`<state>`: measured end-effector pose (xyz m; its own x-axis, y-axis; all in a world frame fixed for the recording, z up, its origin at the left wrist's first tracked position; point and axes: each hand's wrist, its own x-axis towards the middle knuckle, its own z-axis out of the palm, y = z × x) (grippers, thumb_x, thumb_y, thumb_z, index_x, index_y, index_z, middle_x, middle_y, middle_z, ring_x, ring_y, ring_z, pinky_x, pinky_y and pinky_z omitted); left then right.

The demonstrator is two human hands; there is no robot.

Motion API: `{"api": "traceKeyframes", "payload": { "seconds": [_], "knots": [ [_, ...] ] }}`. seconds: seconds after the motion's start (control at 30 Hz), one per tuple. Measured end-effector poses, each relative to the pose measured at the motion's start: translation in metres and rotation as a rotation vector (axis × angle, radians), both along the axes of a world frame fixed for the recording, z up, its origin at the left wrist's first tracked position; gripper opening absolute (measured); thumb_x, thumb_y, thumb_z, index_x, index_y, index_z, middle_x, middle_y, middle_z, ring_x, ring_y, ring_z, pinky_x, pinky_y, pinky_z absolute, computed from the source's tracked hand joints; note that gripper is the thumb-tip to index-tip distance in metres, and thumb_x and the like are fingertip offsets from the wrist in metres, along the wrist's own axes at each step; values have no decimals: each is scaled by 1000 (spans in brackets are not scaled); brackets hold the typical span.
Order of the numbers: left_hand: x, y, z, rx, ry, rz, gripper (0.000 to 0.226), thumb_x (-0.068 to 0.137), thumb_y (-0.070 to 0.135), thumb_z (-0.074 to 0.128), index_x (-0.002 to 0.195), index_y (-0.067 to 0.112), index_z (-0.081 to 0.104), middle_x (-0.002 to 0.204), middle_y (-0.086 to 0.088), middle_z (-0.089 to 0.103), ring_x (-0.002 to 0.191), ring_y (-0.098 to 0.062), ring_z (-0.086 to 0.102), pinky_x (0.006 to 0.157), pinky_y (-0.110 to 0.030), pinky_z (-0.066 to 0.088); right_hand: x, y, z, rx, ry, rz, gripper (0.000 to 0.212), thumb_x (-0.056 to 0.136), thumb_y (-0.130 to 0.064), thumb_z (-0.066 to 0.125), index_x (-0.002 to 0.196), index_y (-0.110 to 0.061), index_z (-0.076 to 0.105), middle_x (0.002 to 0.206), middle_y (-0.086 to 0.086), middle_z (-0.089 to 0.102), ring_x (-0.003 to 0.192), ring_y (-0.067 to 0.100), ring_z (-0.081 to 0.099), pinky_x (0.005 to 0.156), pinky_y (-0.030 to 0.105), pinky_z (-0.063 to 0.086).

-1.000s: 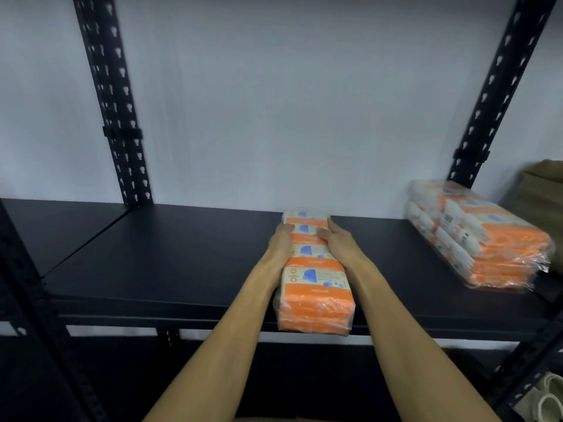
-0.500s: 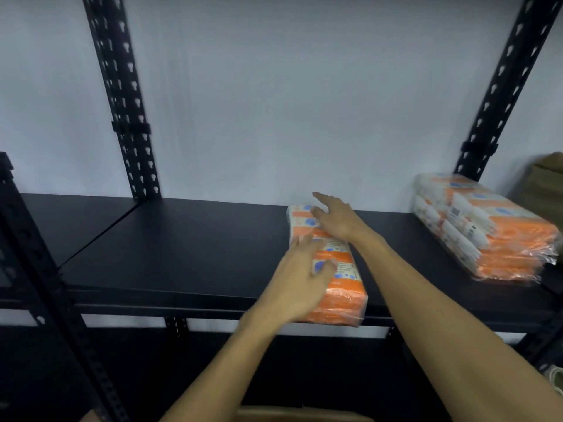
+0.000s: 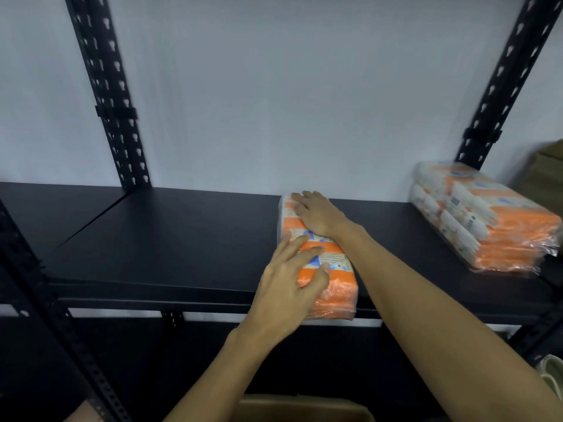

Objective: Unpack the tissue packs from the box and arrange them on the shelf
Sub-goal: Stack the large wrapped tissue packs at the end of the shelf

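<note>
An orange and white tissue pack [image 3: 335,269] lies lengthwise on the black shelf [image 3: 170,239], its near end just over the front edge. My right hand [image 3: 316,214] lies flat on the pack's far end, fingers straight. My left hand [image 3: 292,281] hovers at or touches the near part of the pack with fingers spread and straight. A second, larger stack of tissue packs [image 3: 484,217] in clear wrap sits at the shelf's right end. The top edge of a cardboard box [image 3: 301,406] shows at the bottom of the view.
Black perforated uprights stand at the back left [image 3: 109,95] and back right [image 3: 499,86], another at the front left [image 3: 58,324]. A white wall is behind. A brown bundle [image 3: 545,172] sits past the right upright. The shelf's left half is bare.
Both hands have let go of the pack's sides. The right hand moved onto the far end and lies flat; the left hand drew back to the near part, fingers spread.
</note>
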<state>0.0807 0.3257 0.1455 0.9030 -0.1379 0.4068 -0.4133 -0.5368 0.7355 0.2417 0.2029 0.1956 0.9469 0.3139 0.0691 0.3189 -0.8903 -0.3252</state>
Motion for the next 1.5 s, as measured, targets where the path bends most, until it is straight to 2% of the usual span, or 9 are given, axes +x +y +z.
{"api": "traceKeyframes", "payload": {
  "seconds": [0.1,0.23,0.37,0.53,0.8,1.1,1.23,1.37,1.5],
  "knots": [
    [-4,6,13,9,41,-61,44,99,47,59,141,35,58,161,19,30,151,-2,18,122,-40,31,-12,-4,7,306,-24,-38,55,108,-42,33,160,-29,21,167,1,19,154,22,16,124,45,18],
    [-6,19,35,-246,197,-183,53,94,61,58,144,47,49,160,19,33,123,-1,59,96,-28,55,-48,-26,20,835,-125,-246,57,104,-36,50,157,-27,31,161,1,34,142,17,40,103,26,37],
    [15,18,52,-548,356,-31,15,107,45,42,110,35,53,95,22,59,73,10,64,64,-11,46,-97,-44,8,1048,120,-351,65,102,-29,56,158,-11,28,157,8,41,131,17,51,96,27,42],
    [39,-2,53,-720,652,-3,37,106,45,44,120,18,66,99,-11,78,88,-26,77,78,-40,61,-119,-36,-12,1319,452,-285,28,103,-22,55,130,-17,57,112,11,75,95,27,75,87,47,60],
    [55,-52,59,-779,672,-9,40,100,47,53,130,21,61,104,-15,77,94,-36,75,90,-55,58,-121,-73,8,1288,397,-282,34,101,-14,54,133,-25,58,111,7,75,91,25,76,76,40,63],
    [92,-170,129,-739,571,-209,44,96,48,55,131,21,55,107,-16,75,90,-35,76,81,-52,62,-110,-189,83,1223,117,-347,40,101,-17,57,139,-30,51,103,2,73,74,14,76,56,27,58],
    [116,-223,158,-649,492,-236,27,105,27,48,129,16,50,107,-13,72,81,-25,75,62,-36,62,-95,-239,117,1267,72,-364,38,100,-8,55,138,-15,57,108,12,75,83,24,76,65,34,61],
    [135,-267,168,-644,533,-245,31,106,23,46,134,11,44,112,-16,70,85,-29,75,66,-41,64,-80,-282,132,1252,61,-427,29,99,-7,55,126,-13,63,104,14,76,83,26,76,64,34,60],
    [147,-297,161,-698,598,-239,31,104,18,43,133,8,47,108,-18,71,84,-32,75,69,-45,64,-71,-307,127,1153,39,-508,56,98,-10,59,150,-7,40,106,14,71,73,21,73,53,26,57]
  ]
}}
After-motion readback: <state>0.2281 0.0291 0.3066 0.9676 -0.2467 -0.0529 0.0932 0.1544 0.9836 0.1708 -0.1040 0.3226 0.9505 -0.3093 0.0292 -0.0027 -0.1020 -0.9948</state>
